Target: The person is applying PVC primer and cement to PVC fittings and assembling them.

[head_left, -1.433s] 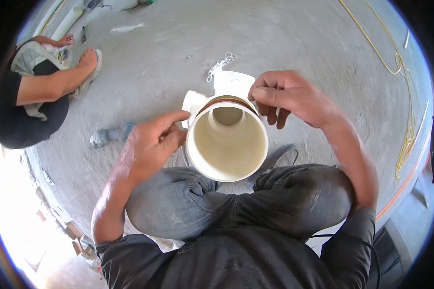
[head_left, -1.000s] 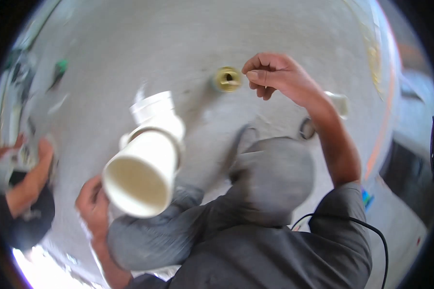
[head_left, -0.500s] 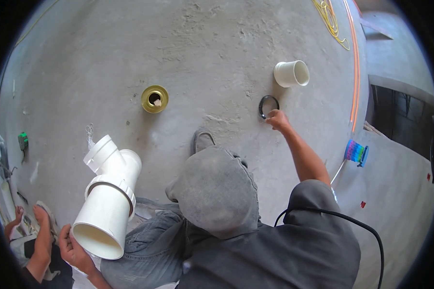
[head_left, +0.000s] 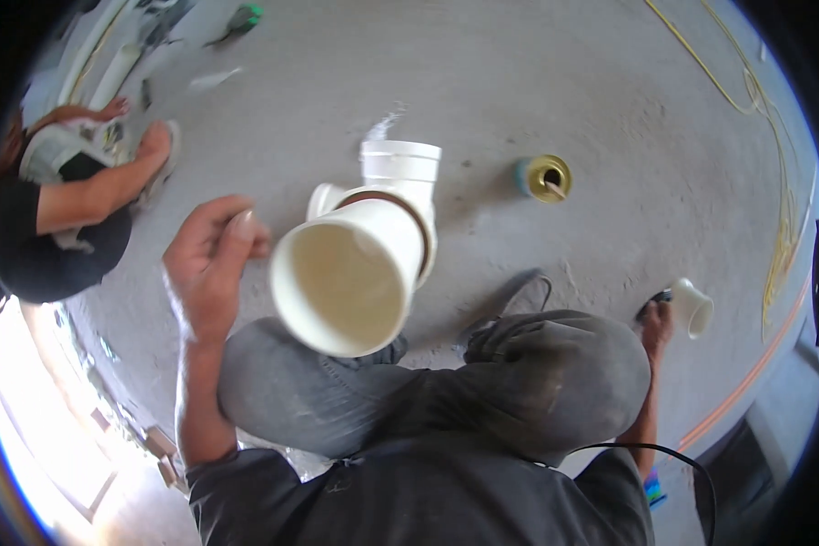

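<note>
A white plastic pipe fitting [head_left: 337, 278] with a side branch stands in front of me, its wide mouth facing up at me. Just left of that mouth is my left hand [head_left: 214, 264], fingers curled in and thumb against them; I see nothing in it, and a small gap appears between it and the rim. Far to the right, my right hand [head_left: 657, 326] reaches down outside my knee, closed on a black ring [head_left: 653, 304], mostly hidden by the fingers. Beside it a short white pipe piece [head_left: 693, 308] lies on the floor.
An open gold-topped can [head_left: 550, 178] with a stick in it stands beyond my knees. Another person [head_left: 73, 200] crouches at the left. Yellow cord [head_left: 778, 246] and orange tubing [head_left: 746, 373] run along the right. A green-and-black tool [head_left: 241, 20] lies at the far left.
The view has swung left, so everything sits further right and my knees show. My left hand has come off the pipe fitting's rim. My right hand still grips the black ring.
</note>
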